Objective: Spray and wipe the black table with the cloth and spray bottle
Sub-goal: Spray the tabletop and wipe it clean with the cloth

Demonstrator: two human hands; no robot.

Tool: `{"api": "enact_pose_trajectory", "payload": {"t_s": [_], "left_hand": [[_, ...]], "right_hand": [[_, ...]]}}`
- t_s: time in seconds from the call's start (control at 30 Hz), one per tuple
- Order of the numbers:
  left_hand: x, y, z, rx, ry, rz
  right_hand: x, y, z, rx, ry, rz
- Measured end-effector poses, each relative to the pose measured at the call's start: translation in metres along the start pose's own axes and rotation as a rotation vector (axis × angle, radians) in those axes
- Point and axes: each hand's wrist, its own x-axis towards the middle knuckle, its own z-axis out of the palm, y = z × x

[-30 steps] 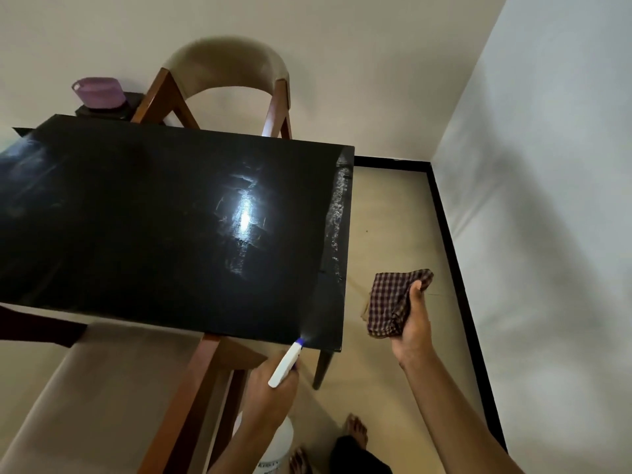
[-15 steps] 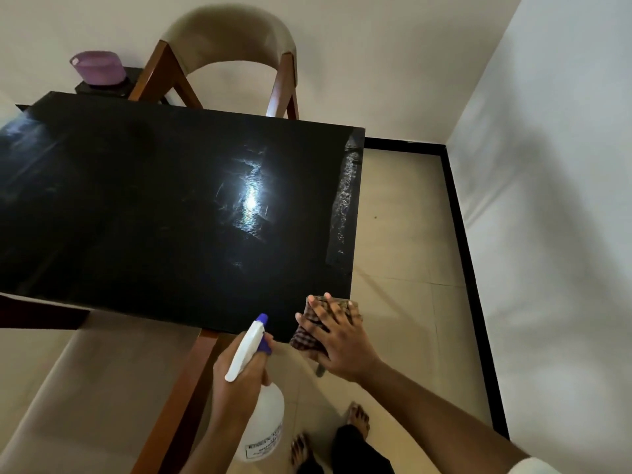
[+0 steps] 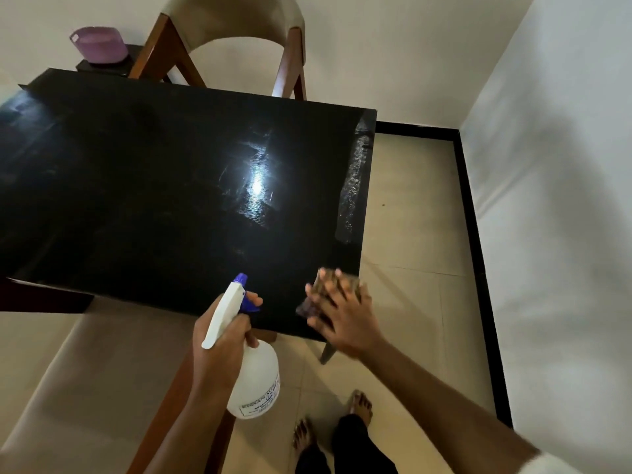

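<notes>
Now the checked cloth (image 3: 337, 289) lies on the black table's (image 3: 154, 200) near right corner, moved up from the edge, under the flat, spread right hand (image 3: 345, 313). The left hand (image 3: 222, 343) grips the white spray bottle (image 3: 254, 381); its label is unreadable.

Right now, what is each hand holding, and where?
Left hand grips the bottle at its neck, below the trigger. Right hand lies flat on the cloth, pressing it onto the table.
</notes>
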Motion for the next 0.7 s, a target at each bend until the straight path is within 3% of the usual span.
{"api": "enact_pose_trajectory", "payload": {"t_s": [0.1,0.23,0.47,0.7], "left_hand": [[0.006,0.003,-0.001,0.01,0.005,0.003],[0.012,0.007,0.001,-0.004,-0.003,0.035],[0.022,0.016,0.008,-0.022,0.001,0.061],[0.031,0.031,0.007,-0.051,-0.025,0.142]], "right_hand": [[-0.053,-0.024,0.029,-0.032,0.042,-0.079],[-0.024,-0.003,0.017,-0.023,0.015,-0.099],[0.091,0.047,-0.031,-0.06,-0.04,0.157],[0.007,0.003,0.002,-0.017,-0.021,-0.012]]}}
